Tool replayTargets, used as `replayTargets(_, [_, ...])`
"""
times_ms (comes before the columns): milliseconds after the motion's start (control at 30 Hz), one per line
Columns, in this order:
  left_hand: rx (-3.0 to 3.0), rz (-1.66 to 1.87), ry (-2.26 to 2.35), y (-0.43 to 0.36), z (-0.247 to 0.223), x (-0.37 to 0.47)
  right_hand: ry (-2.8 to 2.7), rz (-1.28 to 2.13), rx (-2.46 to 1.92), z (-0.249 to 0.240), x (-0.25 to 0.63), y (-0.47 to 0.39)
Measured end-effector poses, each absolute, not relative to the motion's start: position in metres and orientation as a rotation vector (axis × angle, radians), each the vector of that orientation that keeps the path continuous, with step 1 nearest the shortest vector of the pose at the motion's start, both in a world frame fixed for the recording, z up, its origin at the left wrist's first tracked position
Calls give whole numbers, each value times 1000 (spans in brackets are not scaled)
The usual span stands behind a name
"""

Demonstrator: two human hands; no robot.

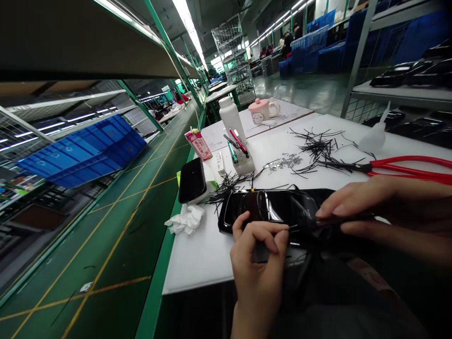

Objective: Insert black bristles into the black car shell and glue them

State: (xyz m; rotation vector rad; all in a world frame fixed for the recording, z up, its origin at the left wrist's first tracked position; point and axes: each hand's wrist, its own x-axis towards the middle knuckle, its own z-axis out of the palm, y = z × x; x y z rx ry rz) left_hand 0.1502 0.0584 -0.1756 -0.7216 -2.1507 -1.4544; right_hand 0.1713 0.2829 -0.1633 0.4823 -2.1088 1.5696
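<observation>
A glossy black car-shaped body [271, 205] lies on the white table in front of me. My left hand [259, 254] is at its near side, thumb and index finger pinched on a thin dark strip. From the right, my right hand [363, 207] reaches over the far end of the black body, its fingers closed on a slim dark piece whose shape is partly hidden. Red-handled pliers [406, 165] lie behind my right hand. Loose black strips [319, 146] and a scatter of small silvery bits [286, 161] are on the table beyond the body.
A phone [192, 180], crumpled tissue [187, 220] and a pen holder [243, 162] stand left. Behind are a white bottle [231, 117], pink-lidded mug [261, 112] and squeeze bottle [374, 136]. A green conveyor [116, 235] runs along the left; a shelf rack [399, 92] is at right.
</observation>
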Motion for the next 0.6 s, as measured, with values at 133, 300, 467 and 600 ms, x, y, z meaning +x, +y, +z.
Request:
replayTargets(133, [-722,-1464,-2153,59,-176,151,-2158,1503,562,-159,168,280])
replayTargets(300, [-729,-1461,-2148,58,-176,150,-2180,1503,552,-159,167,278])
replayTargets(467, [-726,-1458,-2144,59,-176,148,-2179,1497,538,-160,164,277])
replayTargets(600, [-729,-1445,-2151,60,-176,148,-2179,1548,537,-155,162,277])
